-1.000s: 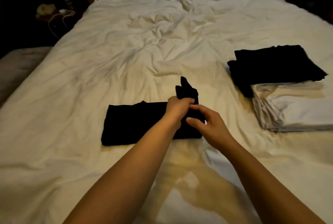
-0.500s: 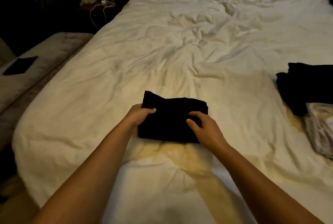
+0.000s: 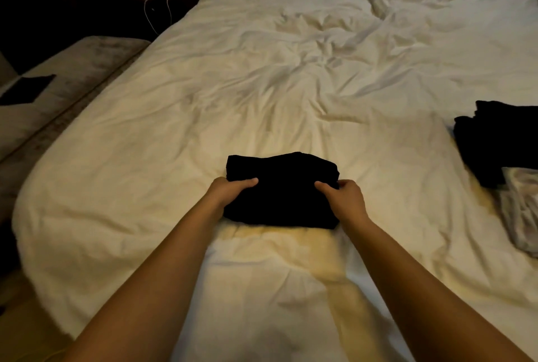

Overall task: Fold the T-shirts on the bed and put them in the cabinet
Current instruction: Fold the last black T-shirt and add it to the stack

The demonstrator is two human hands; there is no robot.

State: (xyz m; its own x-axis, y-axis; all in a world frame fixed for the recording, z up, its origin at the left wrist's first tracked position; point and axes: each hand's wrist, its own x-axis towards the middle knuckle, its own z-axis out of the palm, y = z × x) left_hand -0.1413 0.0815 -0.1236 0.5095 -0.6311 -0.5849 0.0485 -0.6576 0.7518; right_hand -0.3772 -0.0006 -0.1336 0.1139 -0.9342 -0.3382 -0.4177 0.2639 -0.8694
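Black folded shirt (image 3: 281, 191) on white bed (image 3: 291, 85), gripped at its sides by left hand (image 3: 230, 191) and right hand (image 3: 345, 201), thumbs on top.

Folded T-shirt (image 3: 281, 189), plain black; bed cover (image 3: 291, 85), white with yellowish lamp cast; stacked garments at right, black (image 3: 495, 140) over pale grey-white (image 3: 521, 210); bench (image 3: 72, 70) was mottled grey.

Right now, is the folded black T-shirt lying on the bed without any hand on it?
No, the left hand and right hand grip the folded black T-shirt at its sides.
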